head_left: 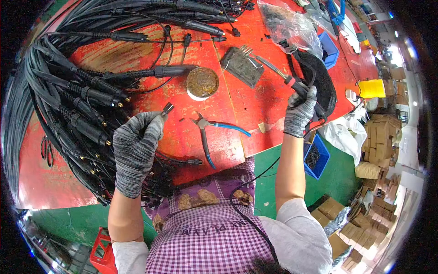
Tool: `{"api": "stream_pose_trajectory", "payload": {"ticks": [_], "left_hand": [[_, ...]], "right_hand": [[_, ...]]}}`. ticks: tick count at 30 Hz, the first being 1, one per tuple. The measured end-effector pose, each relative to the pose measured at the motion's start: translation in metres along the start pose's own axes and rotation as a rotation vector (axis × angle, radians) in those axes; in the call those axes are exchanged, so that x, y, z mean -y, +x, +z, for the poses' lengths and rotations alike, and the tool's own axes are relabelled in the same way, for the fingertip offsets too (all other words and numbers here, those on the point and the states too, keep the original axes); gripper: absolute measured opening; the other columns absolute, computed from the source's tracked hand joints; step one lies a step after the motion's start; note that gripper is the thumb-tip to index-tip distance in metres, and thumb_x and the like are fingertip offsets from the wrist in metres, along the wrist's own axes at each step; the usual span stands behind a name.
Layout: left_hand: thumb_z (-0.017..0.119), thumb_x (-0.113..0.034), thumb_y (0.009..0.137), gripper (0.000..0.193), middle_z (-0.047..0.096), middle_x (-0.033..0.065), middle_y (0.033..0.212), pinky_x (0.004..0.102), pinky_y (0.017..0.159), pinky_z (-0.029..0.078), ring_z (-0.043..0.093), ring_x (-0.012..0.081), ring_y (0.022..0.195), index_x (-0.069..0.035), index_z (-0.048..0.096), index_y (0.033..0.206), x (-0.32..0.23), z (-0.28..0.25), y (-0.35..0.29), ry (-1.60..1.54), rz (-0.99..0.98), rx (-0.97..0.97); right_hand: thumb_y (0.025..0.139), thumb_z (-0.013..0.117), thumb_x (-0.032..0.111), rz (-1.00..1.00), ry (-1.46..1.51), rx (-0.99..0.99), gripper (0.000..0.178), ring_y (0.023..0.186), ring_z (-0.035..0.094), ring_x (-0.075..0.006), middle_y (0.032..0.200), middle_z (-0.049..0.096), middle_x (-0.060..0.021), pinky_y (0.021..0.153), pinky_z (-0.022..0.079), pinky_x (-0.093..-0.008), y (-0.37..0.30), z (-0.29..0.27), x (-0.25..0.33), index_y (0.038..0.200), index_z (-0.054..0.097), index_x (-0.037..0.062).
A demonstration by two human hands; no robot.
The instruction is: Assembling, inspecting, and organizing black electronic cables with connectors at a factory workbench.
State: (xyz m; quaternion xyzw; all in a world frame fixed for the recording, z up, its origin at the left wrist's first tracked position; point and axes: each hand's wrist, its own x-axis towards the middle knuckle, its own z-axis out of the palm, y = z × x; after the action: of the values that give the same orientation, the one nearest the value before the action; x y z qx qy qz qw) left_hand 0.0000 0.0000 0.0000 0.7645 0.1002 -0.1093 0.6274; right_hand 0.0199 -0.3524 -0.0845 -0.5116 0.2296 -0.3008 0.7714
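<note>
Head cam: R grip [301,114] round soldering iron [290,81], diag. axis, tip up-L; L grip [138,148] pinches dk part [168,108].

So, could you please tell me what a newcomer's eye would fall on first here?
Probably the mass of dark cables spread over the left side of the red table. Next might come what looks like a soldering iron in the right grip, and the small dark piece pinched in the left grip. Pliers lie open on the table between the two.
</note>
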Motion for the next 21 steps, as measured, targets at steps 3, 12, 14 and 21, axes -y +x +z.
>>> {"api": "stream_pose_trajectory", "payload": {"ticks": [3,12,14,21], "left_hand": [[0.054,-0.008,0.081,0.012,0.052,-0.0030,0.060,0.0161,0.048,0.035,0.043,0.0023,0.052,0.001,0.061,0.086,-0.001,-0.001,-0.001,0.000,-0.038,0.010],[0.056,-0.008,0.078,0.013,0.058,0.0012,0.064,0.0199,0.056,0.041,0.050,0.0052,0.059,0.001,0.062,0.086,0.005,-0.004,0.000,0.119,0.009,0.049],[0.054,-0.009,0.080,0.012,0.056,-0.0012,0.063,0.0175,0.051,0.037,0.046,0.0033,0.054,0.000,0.061,0.085,0.005,-0.003,-0.002,0.099,0.026,0.060],[0.056,-0.010,0.078,0.012,0.060,0.0098,0.066,0.0245,0.056,0.044,0.055,0.0119,0.058,0.000,0.061,0.082,0.011,-0.014,0.000,0.162,0.041,0.127]], "right_hand": [[0.083,0.050,0.035,0.098,0.039,0.014,0.034,0.038,0.045,-0.0080,0.052,0.053,-0.0011,0.035,0.035,-0.0178,0.004,0.014,-0.005,0.082,0.058,0.0017],[0.079,0.052,0.045,0.430,0.177,0.230,0.043,0.048,0.052,-0.0149,0.060,0.056,-0.0052,0.040,0.042,-0.0237,0.019,0.020,-0.031,0.087,0.056,0.0031],[0.079,0.051,0.047,0.453,0.192,0.221,0.045,0.049,0.053,-0.0155,0.061,0.057,-0.0058,0.041,0.043,-0.0238,0.015,0.018,-0.032,0.088,0.056,0.0035],[0.079,0.051,0.047,0.619,0.295,0.174,0.046,0.055,0.052,-0.0161,0.066,0.056,-0.0064,0.047,0.043,-0.0239,-0.021,0.008,-0.021,0.097,0.053,0.0048]]}}
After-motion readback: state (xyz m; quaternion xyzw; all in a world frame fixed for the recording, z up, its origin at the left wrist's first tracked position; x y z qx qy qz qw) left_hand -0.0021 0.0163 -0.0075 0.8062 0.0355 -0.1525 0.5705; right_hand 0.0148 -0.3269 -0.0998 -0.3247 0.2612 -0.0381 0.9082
